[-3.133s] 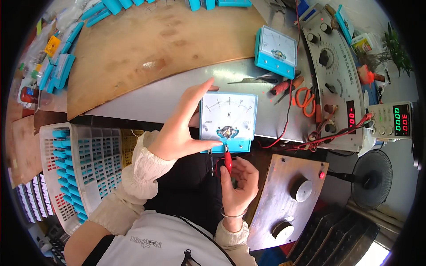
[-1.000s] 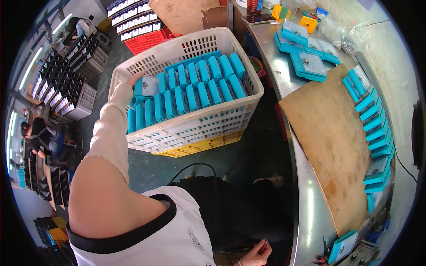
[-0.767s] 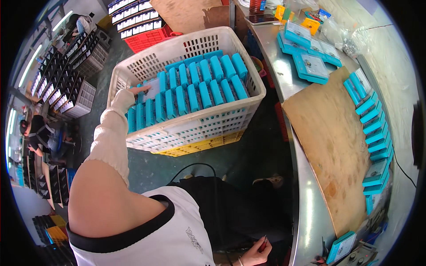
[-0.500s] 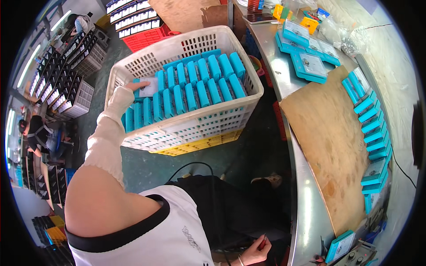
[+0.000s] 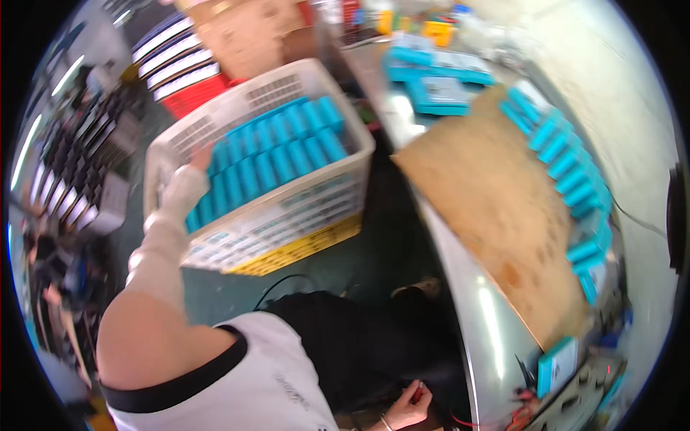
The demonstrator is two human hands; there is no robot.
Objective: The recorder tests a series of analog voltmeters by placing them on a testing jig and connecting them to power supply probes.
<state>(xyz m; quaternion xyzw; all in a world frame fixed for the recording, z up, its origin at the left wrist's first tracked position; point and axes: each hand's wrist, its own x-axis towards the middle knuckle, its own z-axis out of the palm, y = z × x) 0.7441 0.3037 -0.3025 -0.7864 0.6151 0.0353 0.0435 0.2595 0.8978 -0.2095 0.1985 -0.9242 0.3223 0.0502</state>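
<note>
My left hand (image 5: 202, 156), in a pale arm sleeve, reaches into a white plastic crate (image 5: 277, 208) and is against the left end of the upper row. Motion blur smears its fingers, so I cannot tell whether it grips a box. Two rows of turquoise boxes (image 5: 267, 169) stand on edge in the crate. Low in the view, near my dark-clothed lap, my right hand (image 5: 408, 409) is closed around a small red object (image 5: 417, 394), mostly hidden by the fingers.
On the metal bench (image 5: 496, 359) at right lies a brown board (image 5: 496, 215). Turquoise boxes (image 5: 564, 169) line its far side, and more boxes (image 5: 440, 93) lie flat behind it. One turquoise box (image 5: 557, 366) stands near a control unit (image 5: 575, 395). Crates and people are at left.
The view has swung, and the crate sits further left and lower. The pale-faced box under my left hand no longer shows flat. My right hand stays closed near my lap.
</note>
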